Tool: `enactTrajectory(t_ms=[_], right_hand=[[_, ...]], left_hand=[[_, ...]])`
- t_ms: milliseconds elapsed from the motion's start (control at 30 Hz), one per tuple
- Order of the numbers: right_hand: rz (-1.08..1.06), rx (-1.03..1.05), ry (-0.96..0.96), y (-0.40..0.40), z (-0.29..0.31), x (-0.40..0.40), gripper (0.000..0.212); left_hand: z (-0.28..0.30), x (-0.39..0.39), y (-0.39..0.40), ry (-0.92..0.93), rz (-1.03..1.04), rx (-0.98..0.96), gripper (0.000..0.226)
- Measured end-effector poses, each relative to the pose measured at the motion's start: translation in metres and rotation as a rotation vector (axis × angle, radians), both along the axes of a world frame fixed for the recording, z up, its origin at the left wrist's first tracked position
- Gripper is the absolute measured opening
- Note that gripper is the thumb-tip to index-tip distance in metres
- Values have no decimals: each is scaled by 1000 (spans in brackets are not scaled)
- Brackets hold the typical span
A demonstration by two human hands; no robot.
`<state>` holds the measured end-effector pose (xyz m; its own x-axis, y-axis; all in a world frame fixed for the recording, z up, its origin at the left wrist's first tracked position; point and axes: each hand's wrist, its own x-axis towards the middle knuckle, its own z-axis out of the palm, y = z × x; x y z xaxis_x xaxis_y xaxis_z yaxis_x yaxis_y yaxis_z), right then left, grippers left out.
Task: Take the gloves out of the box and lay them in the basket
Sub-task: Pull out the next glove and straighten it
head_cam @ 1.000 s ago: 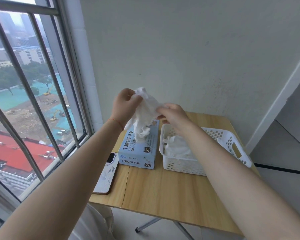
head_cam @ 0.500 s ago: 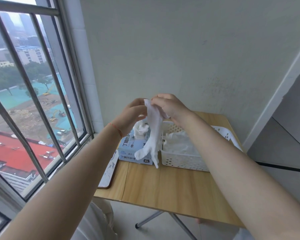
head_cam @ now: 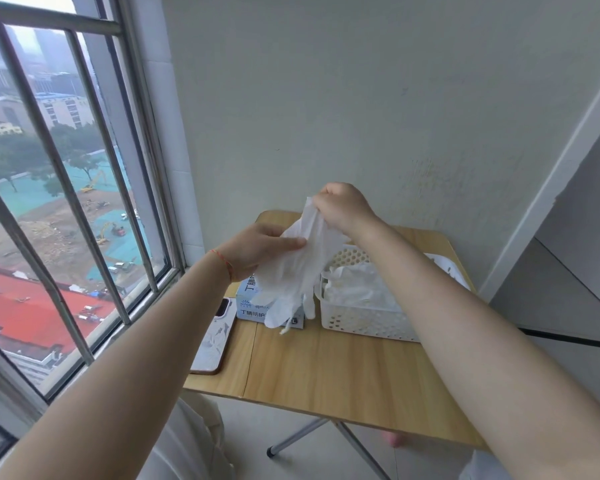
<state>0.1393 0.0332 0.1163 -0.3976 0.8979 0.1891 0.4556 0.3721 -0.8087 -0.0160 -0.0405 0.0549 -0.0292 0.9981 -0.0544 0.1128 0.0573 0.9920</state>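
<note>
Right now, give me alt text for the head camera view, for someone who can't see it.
Two bare hands hold a white glove up above a blue glove box, the right hand pinching its cuff, the left hand gripping its side. A white basket with gloves inside sits right of the box on a wooden table.

1 head-worn view looks forward and down, close over a table point(head_cam: 343, 368) against a wall point(head_cam: 361, 98).

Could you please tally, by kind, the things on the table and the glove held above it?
Held glove: 1
Glove box: 1
Basket (holding a heap of gloves, number unclear): 1
Phone: 1
Total: 4, not counting the heap

Left hand and right hand both grip the held glove.
</note>
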Motion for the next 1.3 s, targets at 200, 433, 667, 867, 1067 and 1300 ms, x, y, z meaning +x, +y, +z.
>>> enactTrajectory(t_ms=[200, 433, 667, 867, 1067, 1300], right_hand=[[-110, -134, 54, 7, 1, -2, 27], [-47, -643, 343, 10, -7, -3, 21], [-197, -663, 272, 30, -31, 30, 22], [-320, -556, 101, 48, -59, 93, 26], [-365, -295, -239, 63, -73, 146, 28], [-376, 0, -630, 67, -101, 172, 54]], left_hand=[[-20, -17, -8, -40, -94, -174, 32], [-21, -31, -1, -479, 159, -100, 28], [-10, 14, 37, 327, 308, -58, 18], [-24, 65, 81, 791, 171, 19, 19], [-30, 115, 116, 1034, 132, 10, 28], [-51, 135, 128, 1296, 177, 276, 35]])
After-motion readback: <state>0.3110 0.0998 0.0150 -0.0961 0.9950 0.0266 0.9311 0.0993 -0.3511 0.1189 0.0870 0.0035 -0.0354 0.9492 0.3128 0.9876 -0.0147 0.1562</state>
